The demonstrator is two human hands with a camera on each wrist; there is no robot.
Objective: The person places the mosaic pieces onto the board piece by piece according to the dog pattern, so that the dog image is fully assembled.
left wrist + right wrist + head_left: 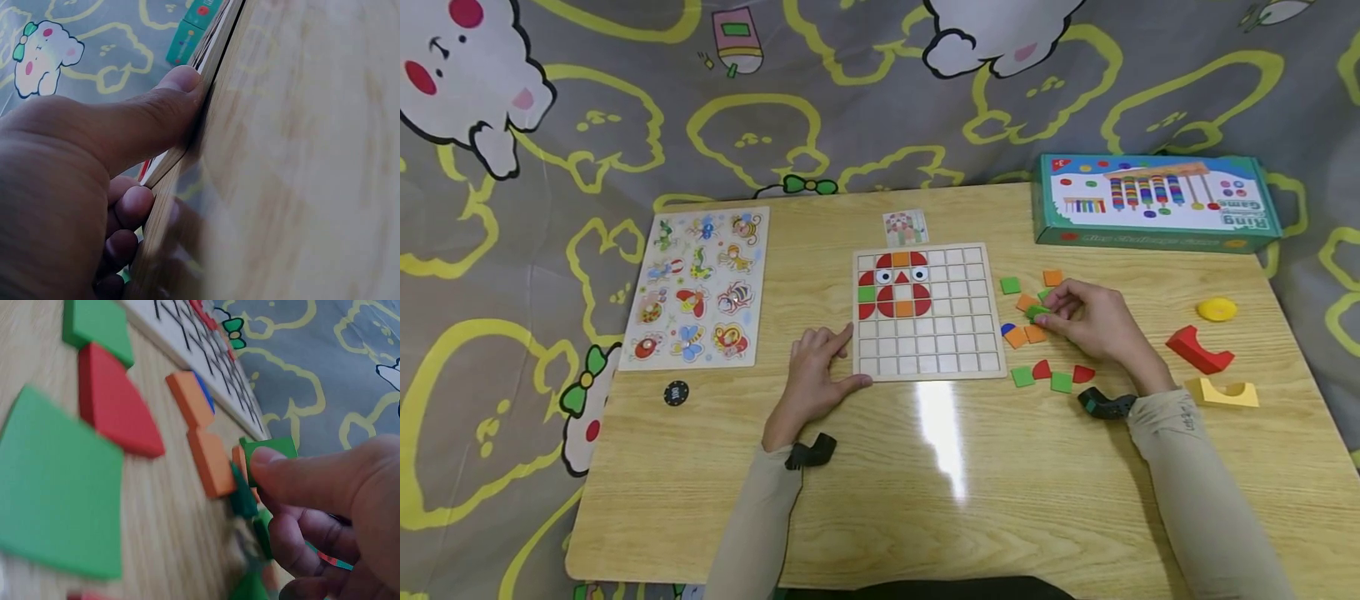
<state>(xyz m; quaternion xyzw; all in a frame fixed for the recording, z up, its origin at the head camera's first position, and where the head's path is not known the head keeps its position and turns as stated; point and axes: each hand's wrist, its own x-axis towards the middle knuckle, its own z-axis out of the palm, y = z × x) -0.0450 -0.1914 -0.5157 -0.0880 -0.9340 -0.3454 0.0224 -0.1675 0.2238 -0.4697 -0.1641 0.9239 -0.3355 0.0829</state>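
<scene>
A wooden grid board (pixel 940 343) lies mid-table, its upper left squares filled with red, orange and green tiles and two eye tiles that form a face. At its lower left corner, my left hand (pixel 815 385) touches the edges with thumb and index finger; the thumb (pixel 150 122) lies along the front edge. Right of the board, my right hand (pixel 1088 321) pinches a green square tile (pixel 275 450) between thumb and fingers, above a loose group of tiles. Near it lie an orange tile (pixel 1052 277), a red quarter-round tile (pixel 1083 374) and another green tile (pixel 1022 377).
A small picture card (pixel 905 228) lies behind the board. Leftward are an insect puzzle board (pixel 696 287) and a black round chip (pixel 676 393). A ring game box (pixel 1153 204) stands back right; yellow oval (pixel 1217 309), red arch (pixel 1198 350) and yellow arch (pixel 1225 392) blocks lie at right.
</scene>
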